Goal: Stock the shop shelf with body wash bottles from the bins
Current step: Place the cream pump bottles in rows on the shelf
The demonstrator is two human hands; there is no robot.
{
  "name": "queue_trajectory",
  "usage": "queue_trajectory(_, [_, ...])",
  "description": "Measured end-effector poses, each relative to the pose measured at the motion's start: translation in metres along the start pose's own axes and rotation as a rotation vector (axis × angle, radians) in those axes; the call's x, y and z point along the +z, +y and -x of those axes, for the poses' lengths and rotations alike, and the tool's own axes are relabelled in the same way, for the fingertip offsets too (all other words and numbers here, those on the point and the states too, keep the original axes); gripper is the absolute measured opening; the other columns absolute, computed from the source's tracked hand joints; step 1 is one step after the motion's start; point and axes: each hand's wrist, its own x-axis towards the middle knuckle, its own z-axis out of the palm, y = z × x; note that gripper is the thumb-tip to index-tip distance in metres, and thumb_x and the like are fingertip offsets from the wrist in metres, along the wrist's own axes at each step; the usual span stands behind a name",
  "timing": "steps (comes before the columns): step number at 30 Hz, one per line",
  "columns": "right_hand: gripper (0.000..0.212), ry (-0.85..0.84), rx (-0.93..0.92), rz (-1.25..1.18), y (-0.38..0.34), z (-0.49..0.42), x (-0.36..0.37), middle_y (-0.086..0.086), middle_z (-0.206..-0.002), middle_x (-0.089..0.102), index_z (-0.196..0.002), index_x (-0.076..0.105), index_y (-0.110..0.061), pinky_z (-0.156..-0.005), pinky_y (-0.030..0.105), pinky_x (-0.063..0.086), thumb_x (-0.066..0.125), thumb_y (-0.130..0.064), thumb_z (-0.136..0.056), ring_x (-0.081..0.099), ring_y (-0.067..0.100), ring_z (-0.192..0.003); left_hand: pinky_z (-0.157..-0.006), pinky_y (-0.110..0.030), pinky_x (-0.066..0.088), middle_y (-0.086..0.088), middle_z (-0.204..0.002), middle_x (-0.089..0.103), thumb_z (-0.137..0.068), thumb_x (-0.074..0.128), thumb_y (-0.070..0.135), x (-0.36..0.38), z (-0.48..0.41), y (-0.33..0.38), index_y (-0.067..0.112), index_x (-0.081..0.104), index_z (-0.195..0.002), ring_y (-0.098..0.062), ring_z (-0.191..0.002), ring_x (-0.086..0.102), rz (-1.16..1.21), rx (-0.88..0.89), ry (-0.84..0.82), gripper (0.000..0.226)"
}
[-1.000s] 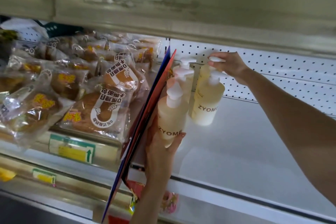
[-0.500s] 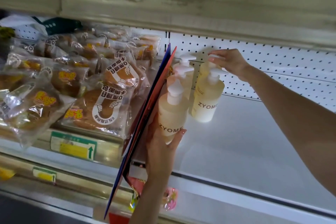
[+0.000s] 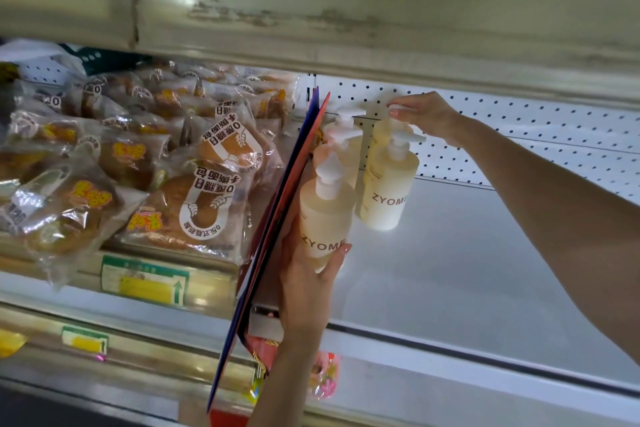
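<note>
my left hand wraps the front bottle, hard against the divider. my right hand pinches the rear bottle's pump, second bottle just below it.

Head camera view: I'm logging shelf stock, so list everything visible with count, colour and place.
Pump bottles: at least four, pale yellow with white pumps, white shelf beside divider.
Divider board: one, blue and red, between bread and bottles.
Bread packets: many, brown in clear wrap, left shelf.
Price tags: two, green and yellow, left shelf edges.
Pegboard: white, behind the shelf.
Left hand: holds front bottle.
Right hand: on a rear bottle's pump.
</note>
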Motion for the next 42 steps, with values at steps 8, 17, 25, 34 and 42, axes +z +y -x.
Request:
queue_trajectory(8, [0.029,0.395,-0.153,-0.353,0.007,0.059,0.01,0.013,-0.107,0.066,-0.109,0.063,-0.008,-0.089,0.039,0.049,0.056,-0.03,-0.092,0.06,0.02,-0.096,-0.08,-0.011,0.04,0.014,-0.1,0.063,-0.077,0.075,0.037,0.0,0.001,0.004,0.018,0.058,-0.118,-0.006,-0.097,0.061,-0.003,0.004,0.003,0.048])
queue_trajectory(17, [0.066,0.114,0.069,-0.346,0.069,0.125,0.099,-0.004,-0.122,0.055,-0.133,0.04,-0.014,-0.084,0.02,0.048,0.077,-0.02,-0.079,0.054,0.013,-0.114,-0.075,-0.004,0.029,-0.003,-0.114,0.065,-0.077,0.065,0.052,0.002,0.001,0.007,0.008,0.049,-0.126,-0.016,-0.106,0.06,-0.179,0.019,0.016,0.068])
queue_trajectory(25, [0.073,0.205,0.125,-0.156,0.075,0.114,0.119,-0.003,-0.127,0.057,-0.135,0.037,-0.019,-0.087,0.027,0.042,0.077,-0.035,-0.076,0.054,0.017,-0.114,-0.076,-0.011,0.03,-0.009,-0.123,0.062,-0.077,0.073,0.044,0.004,-0.001,0.003,0.007,0.048,-0.129,-0.024,-0.115,0.057,-0.163,-0.027,0.017,0.068])
queue_trajectory(34, [0.071,0.203,0.125,-0.134,0.073,0.117,0.12,-0.002,-0.129,0.057,-0.136,0.036,-0.02,-0.09,0.027,0.041,0.075,-0.035,-0.079,0.053,0.02,-0.118,-0.078,-0.014,0.036,-0.006,-0.118,0.064,-0.074,0.07,0.051,0.005,-0.001,0.002,0.008,0.051,-0.125,-0.021,-0.11,0.061,-0.202,0.017,0.056,0.07])
queue_trajectory(42, [0.07,0.184,0.171,-0.137,0.068,0.12,0.117,-0.003,-0.125,0.058,-0.134,0.038,-0.02,-0.086,0.027,0.041,0.075,-0.038,-0.078,0.054,0.019,-0.114,-0.104,-0.037,0.043,0.002,-0.139,0.049,-0.07,0.065,0.063,-0.001,-0.003,0.006,0.021,0.035,-0.143,-0.015,-0.126,0.049,-0.071,0.063,0.014,0.09])
